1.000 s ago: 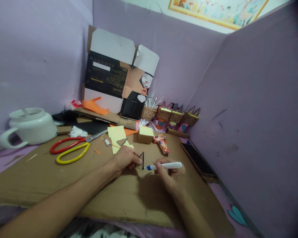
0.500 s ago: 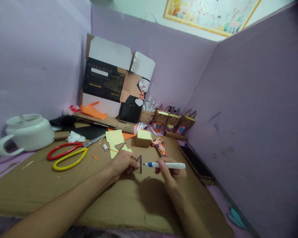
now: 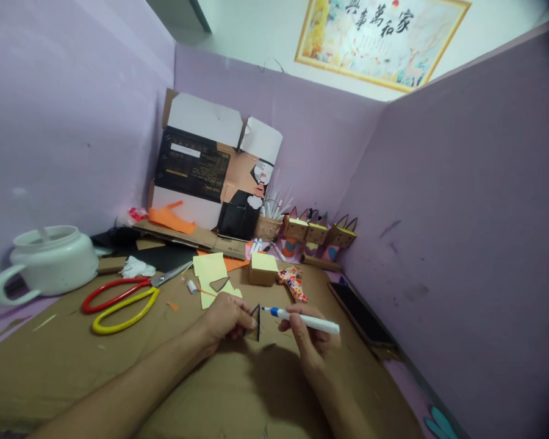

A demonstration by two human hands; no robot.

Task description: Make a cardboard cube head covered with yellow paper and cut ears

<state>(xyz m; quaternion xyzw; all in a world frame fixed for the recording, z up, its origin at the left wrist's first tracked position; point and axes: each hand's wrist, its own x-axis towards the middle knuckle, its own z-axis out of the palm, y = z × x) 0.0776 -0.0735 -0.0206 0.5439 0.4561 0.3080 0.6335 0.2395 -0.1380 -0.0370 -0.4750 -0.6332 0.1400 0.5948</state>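
Note:
Pinched in my left hand [image 3: 229, 318] is a small cardboard triangle [image 3: 255, 324] with dark blue edges, held upright just above the cardboard sheet. My right hand [image 3: 315, 335] grips a white marker [image 3: 308, 319], its blue tip pointing left, close to the triangle's upper point. Behind my left hand lie pieces of pale yellow paper [image 3: 209, 268], with a second dark-edged triangle [image 3: 220, 284] on them. A small white cap-like piece [image 3: 191, 286] rests left of the paper. Beyond my hands stands a small cardboard box [image 3: 263, 269] with a yellow top.
Scissors [image 3: 132, 299] with red and yellow handles lie at left, near a white pot [image 3: 55, 259]. A patterned piece [image 3: 293, 283] sits beside the box. At right is a phone [image 3: 361, 312]. Several cardboard figures [image 3: 317, 233] and a basket of pens [image 3: 268, 228] stand behind.
The view has tilted up, so everything sits lower in the picture. The marker slants more, its back end lower, and its tip is nearer the triangle's upper point. Both grips stay the same.

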